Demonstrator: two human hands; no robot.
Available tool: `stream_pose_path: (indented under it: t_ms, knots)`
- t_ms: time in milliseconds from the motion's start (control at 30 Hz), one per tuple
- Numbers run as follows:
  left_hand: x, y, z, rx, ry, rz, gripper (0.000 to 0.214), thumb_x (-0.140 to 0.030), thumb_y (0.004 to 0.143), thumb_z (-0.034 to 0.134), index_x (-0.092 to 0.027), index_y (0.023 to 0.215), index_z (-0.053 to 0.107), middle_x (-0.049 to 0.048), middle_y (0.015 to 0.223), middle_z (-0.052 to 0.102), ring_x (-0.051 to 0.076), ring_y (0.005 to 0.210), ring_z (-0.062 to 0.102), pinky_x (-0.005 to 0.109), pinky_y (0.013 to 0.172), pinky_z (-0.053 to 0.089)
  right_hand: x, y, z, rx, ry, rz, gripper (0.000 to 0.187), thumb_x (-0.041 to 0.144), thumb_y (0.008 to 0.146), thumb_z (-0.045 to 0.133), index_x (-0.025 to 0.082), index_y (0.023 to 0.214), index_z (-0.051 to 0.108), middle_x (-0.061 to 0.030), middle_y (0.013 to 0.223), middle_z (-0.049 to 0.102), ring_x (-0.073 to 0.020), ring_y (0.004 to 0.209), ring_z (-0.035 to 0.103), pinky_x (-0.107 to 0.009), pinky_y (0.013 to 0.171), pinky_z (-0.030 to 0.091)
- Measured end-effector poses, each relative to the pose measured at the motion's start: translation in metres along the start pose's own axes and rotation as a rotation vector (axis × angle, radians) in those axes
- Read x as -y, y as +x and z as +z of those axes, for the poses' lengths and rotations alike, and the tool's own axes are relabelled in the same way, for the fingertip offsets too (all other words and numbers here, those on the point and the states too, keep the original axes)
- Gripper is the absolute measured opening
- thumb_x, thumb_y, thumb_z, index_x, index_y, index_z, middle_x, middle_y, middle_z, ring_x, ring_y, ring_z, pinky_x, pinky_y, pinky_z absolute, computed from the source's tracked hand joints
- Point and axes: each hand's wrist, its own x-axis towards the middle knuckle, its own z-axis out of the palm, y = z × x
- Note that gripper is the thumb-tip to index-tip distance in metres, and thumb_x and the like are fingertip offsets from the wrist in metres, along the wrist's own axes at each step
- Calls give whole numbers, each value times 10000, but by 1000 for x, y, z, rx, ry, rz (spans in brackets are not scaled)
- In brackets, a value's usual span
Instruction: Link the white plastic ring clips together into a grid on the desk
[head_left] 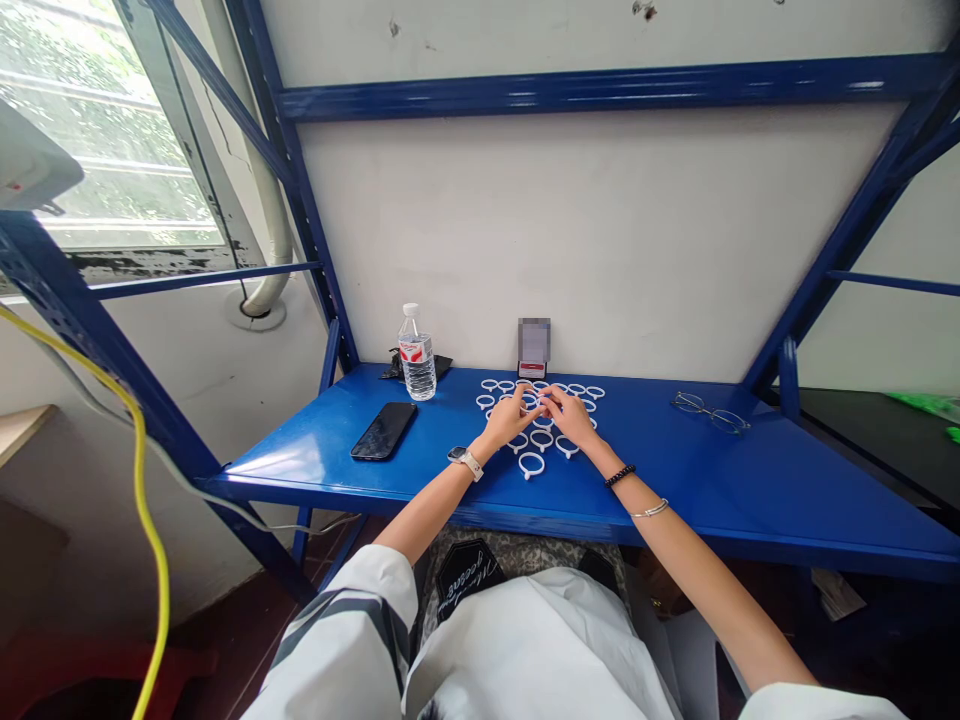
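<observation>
Many white plastic rings, each with a small knob, lie in a cluster on the blue tabletop. The nearest white ring (531, 465) lies by itself at the front of the cluster. My left hand (508, 420) and my right hand (570, 416) meet over the middle of the cluster. Their thumbs and index fingers are bent toward each other around a white ring between the fingertips. The fingers partly cover that ring and the rings beneath. A small dark upright stand or box (534, 347) with a blurred front stands just behind the cluster, against the wall.
On the blue table (660, 470), a black phone (384, 431) and a water bottle (417, 355) stand to the left, with a black item behind the bottle. Eyeglasses (709, 411) lie to the right. Blue metal posts frame the table, and a yellow cable (140, 480) hangs at left.
</observation>
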Motion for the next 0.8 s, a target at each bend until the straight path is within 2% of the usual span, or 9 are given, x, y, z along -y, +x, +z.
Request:
stream_pose_path:
  t_ms: [567,800]
  knots:
    - [0,0,-1,12,-11,1,553,-601,909,385,-143,1212,441,-53,542,491,118,453,440,204,466,262,4,0,-3,-1,-60,3,190,317,943,418,221,926,581,1,615,636,-200,585,620,-287,586,424]
    - [-2,-1,-2,22,-10,0,546,-600,916,366,-144,1203,451,-51,535,491,118,446,440,207,467,271,8,0,-4,5,-66,-5,281,398,965,371,228,882,578,-9,612,632,-202,571,611,-294,572,427]
